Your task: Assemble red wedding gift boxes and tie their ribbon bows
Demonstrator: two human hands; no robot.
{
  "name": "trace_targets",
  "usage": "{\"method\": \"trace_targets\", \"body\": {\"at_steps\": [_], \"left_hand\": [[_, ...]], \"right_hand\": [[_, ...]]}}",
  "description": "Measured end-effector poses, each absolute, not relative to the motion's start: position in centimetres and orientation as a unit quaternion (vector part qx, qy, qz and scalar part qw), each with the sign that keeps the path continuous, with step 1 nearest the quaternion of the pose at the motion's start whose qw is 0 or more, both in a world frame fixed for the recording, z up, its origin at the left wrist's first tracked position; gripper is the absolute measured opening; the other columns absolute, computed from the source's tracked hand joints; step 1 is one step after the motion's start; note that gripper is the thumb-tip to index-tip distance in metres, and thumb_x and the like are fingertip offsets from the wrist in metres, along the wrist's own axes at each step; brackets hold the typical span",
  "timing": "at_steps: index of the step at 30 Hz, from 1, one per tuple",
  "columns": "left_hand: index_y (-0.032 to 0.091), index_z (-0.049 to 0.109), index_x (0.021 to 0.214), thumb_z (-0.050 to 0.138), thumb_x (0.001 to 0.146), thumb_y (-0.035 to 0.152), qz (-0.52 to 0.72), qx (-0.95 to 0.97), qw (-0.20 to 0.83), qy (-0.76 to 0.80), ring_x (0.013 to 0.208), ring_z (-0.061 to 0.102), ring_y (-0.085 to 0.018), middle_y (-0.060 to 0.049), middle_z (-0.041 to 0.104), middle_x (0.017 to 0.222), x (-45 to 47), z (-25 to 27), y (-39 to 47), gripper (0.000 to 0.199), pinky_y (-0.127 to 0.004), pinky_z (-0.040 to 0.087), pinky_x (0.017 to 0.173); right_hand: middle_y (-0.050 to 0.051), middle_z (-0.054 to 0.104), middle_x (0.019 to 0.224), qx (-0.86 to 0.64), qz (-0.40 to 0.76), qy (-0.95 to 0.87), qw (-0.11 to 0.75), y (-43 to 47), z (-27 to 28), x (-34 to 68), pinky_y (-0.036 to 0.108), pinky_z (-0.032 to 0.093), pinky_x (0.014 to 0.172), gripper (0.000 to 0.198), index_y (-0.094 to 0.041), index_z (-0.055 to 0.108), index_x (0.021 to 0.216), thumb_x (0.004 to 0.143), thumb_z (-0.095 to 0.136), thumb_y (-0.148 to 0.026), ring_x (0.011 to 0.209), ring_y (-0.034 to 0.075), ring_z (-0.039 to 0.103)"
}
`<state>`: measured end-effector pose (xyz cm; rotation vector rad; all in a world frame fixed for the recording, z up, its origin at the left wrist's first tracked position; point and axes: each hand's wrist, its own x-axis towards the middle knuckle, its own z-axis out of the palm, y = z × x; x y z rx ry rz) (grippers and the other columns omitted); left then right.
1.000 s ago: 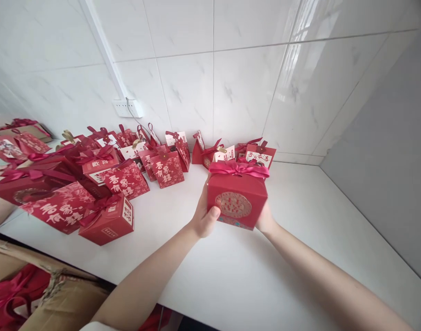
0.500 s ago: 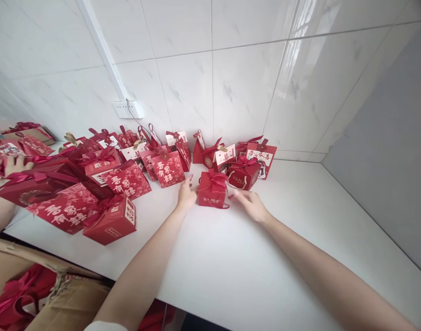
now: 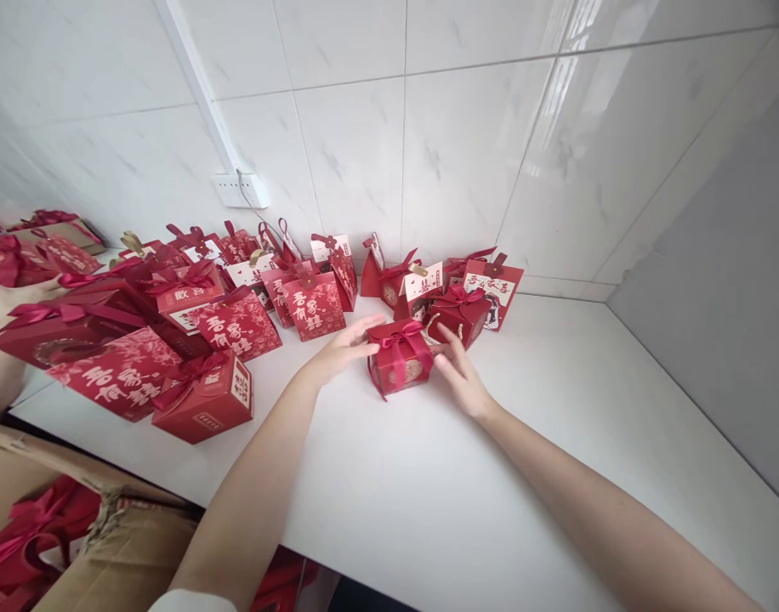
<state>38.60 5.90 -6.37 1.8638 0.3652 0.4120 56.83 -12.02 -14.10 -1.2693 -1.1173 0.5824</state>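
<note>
A small red gift box (image 3: 400,374) with a crimson ribbon bow stands on the white table, a round gold pattern on its facing side. My left hand (image 3: 342,350) is at the box's left, fingers stretched and apart, the thumb tip at its edge. At the right side is my right hand (image 3: 461,374), fingers extended and spread, the fingertips against or very near the box. Just behind it sits another red box (image 3: 459,316) with a bow and a gold cord handle. A white-and-red card-topped box (image 3: 421,291) stands beside that one.
Many red gift boxes and bags crowd the left, among them a ribboned box (image 3: 204,408). Another person's hand (image 3: 13,297) reaches in at far left. An open cardboard carton (image 3: 127,544) stands below the table's front edge. A tiled wall (image 3: 344,144) with a power socket (image 3: 241,190) is behind.
The small red box has been turned, so a different side with a round gold pattern now faces me. My left hand's fingers have spread, and both hands remain beside the box.
</note>
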Motion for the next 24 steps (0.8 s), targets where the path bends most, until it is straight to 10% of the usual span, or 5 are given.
{"method": "trace_targets", "body": {"at_steps": [6,13,19,24], "left_hand": [[0.018,0.059,0.118,0.048,0.082,0.035,0.393,0.715,0.487,0.313,0.12,0.057,-0.024,-0.012,0.064,0.125,38.1,-5.4,7.7,0.042,-0.043,0.043,0.104],[0.025,0.063,0.115,0.048,0.091,0.045,0.305,0.872,0.34,0.176,0.12,0.055,-0.023,-0.007,0.061,0.126,38.0,-1.8,1.5,0.035,-0.036,0.04,0.105],[0.03,0.041,0.143,0.071,0.062,0.069,0.076,0.961,0.227,0.136,0.141,0.027,-0.04,-0.012,0.034,0.152,39.3,-1.7,0.2,0.094,-0.054,0.024,0.114],[0.028,0.037,0.146,0.072,0.065,0.061,0.068,0.968,0.163,0.178,0.135,0.033,-0.043,-0.018,0.039,0.147,39.0,-3.3,-2.3,0.095,-0.057,0.028,0.108]], "right_hand": [[0.004,0.064,0.095,-0.592,0.228,-0.366,0.682,-11.7,-14.8,58.0,0.036,0.051,0.081,0.048,-0.024,0.05,0.12,0.09,0.045,-0.062,0.078,0.018,0.061],[0.004,0.064,0.092,-0.597,0.278,-0.336,0.673,-11.3,-15.1,58.3,0.034,0.05,0.074,0.043,-0.023,0.057,0.103,0.086,0.054,-0.062,0.072,0.018,0.061],[0.004,0.063,0.088,-0.586,0.301,-0.339,0.671,-11.6,-15.5,58.9,0.037,0.051,0.078,0.037,-0.023,0.06,0.097,0.085,0.057,-0.059,0.076,0.021,0.061],[0.005,0.062,0.089,-0.586,0.316,-0.345,0.662,-11.9,-15.5,58.8,0.038,0.051,0.08,0.037,-0.022,0.061,0.098,0.085,0.059,-0.057,0.078,0.022,0.061]]}}
